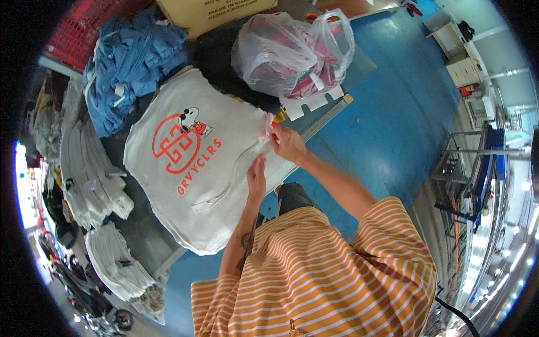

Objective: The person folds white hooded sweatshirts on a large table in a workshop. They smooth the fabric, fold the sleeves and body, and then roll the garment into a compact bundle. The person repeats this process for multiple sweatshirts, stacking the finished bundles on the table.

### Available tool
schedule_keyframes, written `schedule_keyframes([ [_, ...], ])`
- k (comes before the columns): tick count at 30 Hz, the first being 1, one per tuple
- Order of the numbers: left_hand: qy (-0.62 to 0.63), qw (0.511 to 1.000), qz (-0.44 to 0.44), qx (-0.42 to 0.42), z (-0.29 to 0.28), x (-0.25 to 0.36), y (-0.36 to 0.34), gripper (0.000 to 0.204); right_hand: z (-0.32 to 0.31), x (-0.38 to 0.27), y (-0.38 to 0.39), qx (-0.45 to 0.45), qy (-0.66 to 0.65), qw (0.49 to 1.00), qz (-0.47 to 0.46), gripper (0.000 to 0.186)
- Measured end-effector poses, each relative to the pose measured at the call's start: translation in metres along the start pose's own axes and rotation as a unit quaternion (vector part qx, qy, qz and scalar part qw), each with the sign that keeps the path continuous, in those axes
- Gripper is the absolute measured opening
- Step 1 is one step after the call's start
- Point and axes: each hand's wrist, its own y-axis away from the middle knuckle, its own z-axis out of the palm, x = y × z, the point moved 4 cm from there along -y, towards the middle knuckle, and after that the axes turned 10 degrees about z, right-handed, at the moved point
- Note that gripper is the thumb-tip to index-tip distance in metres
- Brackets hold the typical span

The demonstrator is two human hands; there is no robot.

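One dark surface (137,233) carries everything near me, and over its middle lies the white garment (219,182), the thing in my care, spread almost flat with its print side up. I judge that the laying out is mostly done. Behind it, the blue clothes (135,64) lie in a loose heap, and to the right of this heap stands a clear plastic bag (281,53) with red contents; at my left, white stacks (90,168) are gathered in folds. I cannot tell if these are finished or waiting. The red-orange print (174,143) is fully uncovered and seems complete. What appears not done is the right border of the garment: there a narrow raised fold (230,180) runs across the cloth, not smoothed. My left hand (256,178) rests beside this fold with fingers held together; I cannot tell whether its grip takes any cloth. My right hand (289,147) has its grip pressed together, pinching a bunched pale edge (266,126). Beside these fingertips shows a small red piece (274,124), too small to identify.
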Motion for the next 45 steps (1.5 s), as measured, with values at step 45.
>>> schedule_keyframes([
  [45,0.113,0.985,-0.053,-0.115,-0.01,0.092,-0.007,0.037,0.017,0.022,0.022,-0.372,-0.5,0.767,0.155,0.003],
])
